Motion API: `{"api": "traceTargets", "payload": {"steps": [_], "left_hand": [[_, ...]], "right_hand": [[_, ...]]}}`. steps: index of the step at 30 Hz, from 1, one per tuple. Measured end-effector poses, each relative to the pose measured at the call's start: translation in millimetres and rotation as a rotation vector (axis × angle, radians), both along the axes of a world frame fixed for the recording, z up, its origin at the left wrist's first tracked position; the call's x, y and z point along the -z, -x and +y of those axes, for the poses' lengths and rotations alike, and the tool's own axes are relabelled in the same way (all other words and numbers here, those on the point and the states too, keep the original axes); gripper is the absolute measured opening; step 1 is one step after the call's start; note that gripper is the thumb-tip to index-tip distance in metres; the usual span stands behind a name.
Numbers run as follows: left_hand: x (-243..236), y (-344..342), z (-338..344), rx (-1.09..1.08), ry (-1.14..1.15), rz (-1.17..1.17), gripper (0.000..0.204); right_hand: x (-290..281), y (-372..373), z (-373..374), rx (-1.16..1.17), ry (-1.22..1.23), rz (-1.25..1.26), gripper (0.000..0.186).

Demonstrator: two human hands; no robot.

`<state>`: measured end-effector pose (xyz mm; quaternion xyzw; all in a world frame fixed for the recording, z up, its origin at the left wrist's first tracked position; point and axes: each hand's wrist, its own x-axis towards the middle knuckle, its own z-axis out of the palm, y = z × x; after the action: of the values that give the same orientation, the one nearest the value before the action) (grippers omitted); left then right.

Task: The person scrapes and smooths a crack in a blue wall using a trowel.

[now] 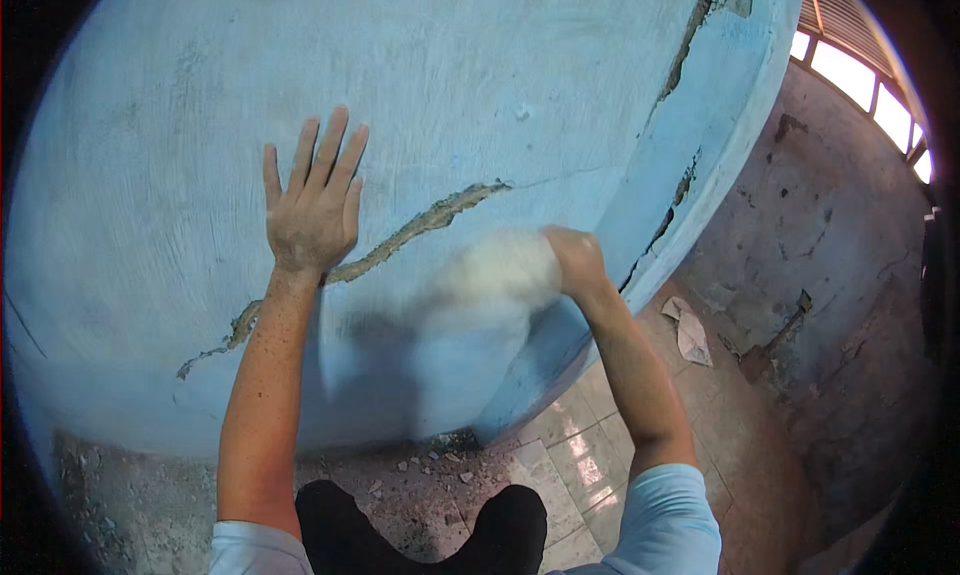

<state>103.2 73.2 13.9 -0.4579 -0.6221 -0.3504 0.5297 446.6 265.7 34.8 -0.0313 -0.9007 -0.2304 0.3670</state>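
Observation:
My left hand [314,207] lies flat on the light blue wall [450,85], fingers spread, with nothing in it. Past its wrist runs a long jagged crack [430,221] that shows rough grey-brown filler or masonry inside; my forearm hides part of it. To the right, my right hand [576,259] is closed round a whitish rag [490,275] just below the crack's upper end. Motion blurs the rag, and whether it touches the wall I cannot tell.
More cracks [688,55] split the wall near its right edge. Rubble [430,470] litters the floor at the wall's foot. Beyond the corner are floor tiles [585,455], a crumpled pale scrap [690,333], a shovel-like tool [775,345] and a stained far wall [830,185].

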Motion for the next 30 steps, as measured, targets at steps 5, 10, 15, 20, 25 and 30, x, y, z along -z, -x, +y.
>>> {"api": "traceTargets", "payload": {"steps": [5,10,15,20,25,30], "left_hand": [[6.0,9.4,-11.2,-0.037,0.042,0.003,0.056],[1.7,7.8,-4.0,-0.019,-0.005,0.035,0.056],[7.6,17.7,-11.2,-0.053,0.016,0.022,0.056],[-0.7,6.4,-10.9,-0.06,0.042,-0.001,0.056],[1.3,10.1,-9.8,-0.039,0.006,0.016,0.057],[3.3,13.1,-7.4,-0.054,0.015,0.028,0.058]], "right_hand": [[9.3,14.0,-25.8,0.461,0.174,-0.032,0.024],[-6.5,16.2,2.0,0.455,0.095,-0.024,0.021],[8.0,18.3,-26.4,0.215,0.113,-0.014,0.021],[-4.6,23.3,-1.0,0.455,0.198,0.006,0.025],[-6.4,7.4,-14.4,0.15,0.107,-0.039,0.018],[-14.0,16.6,-14.8,0.525,0.183,-0.048,0.019]]}}
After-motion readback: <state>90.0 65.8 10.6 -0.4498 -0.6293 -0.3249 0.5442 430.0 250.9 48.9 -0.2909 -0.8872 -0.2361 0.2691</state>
